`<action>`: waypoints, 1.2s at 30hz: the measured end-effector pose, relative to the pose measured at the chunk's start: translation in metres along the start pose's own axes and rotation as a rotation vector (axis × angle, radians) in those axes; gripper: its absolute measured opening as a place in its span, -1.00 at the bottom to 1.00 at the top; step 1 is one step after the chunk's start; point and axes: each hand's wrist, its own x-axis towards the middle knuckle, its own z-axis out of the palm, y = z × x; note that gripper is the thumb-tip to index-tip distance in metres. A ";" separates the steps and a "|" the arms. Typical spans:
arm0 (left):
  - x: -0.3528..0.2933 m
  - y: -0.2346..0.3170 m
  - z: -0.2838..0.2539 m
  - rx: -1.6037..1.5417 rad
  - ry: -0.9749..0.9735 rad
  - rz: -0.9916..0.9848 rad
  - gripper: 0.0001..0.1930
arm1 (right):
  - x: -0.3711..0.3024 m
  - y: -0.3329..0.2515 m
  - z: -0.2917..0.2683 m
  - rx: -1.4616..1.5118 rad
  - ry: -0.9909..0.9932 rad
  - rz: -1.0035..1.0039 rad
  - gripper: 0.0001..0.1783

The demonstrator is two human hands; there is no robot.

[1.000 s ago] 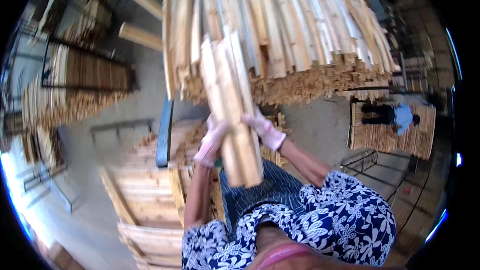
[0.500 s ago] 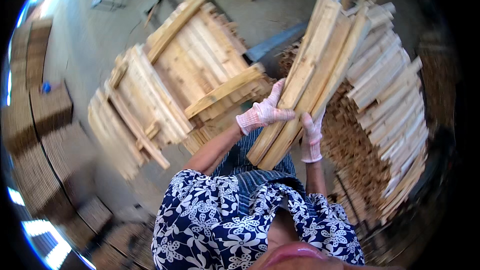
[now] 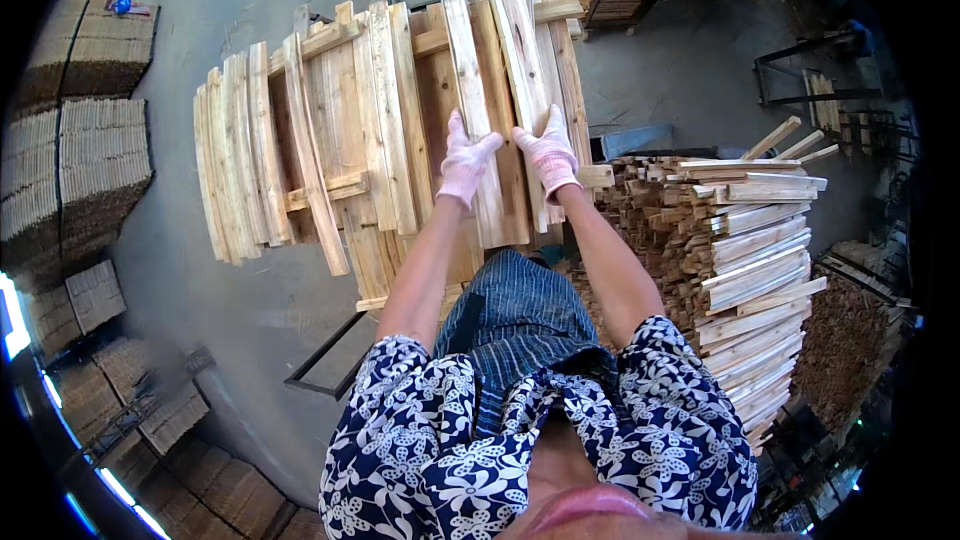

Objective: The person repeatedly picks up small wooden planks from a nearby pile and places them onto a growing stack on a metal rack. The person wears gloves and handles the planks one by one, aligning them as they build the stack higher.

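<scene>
Seen from the head camera, a person in a blue-and-white floral top grips a bundle of pale wooden slats [image 3: 500,90] held out in front of the body. The left hand [image 3: 467,162], in a white-and-pink work glove, is wrapped around the bundle's left edge; the gloved right hand [image 3: 548,152] clasps its right edge. The slats sit above a loosely laid pile of similar boards [image 3: 300,150] on the grey concrete floor [image 3: 200,310]. To the right stands a tall stack of short cut sticks [image 3: 740,250].
</scene>
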 end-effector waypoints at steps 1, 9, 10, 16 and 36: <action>-0.003 -0.003 -0.005 0.105 -0.007 0.018 0.09 | 0.002 0.004 0.002 -0.066 0.030 0.025 0.15; 0.026 0.049 -0.119 0.019 -0.058 0.020 0.03 | 0.036 -0.019 0.024 0.004 0.096 -0.040 0.10; 0.035 0.051 -0.130 0.030 -0.048 -0.022 0.03 | 0.032 -0.037 0.040 -0.050 0.158 -0.034 0.11; 0.030 0.084 -0.115 0.179 -0.117 -0.179 0.04 | 0.003 -0.125 0.050 -0.260 0.114 0.153 0.19; 0.031 0.062 -0.117 0.794 0.146 0.250 -0.01 | 0.043 -0.075 0.015 0.065 -0.083 0.076 0.12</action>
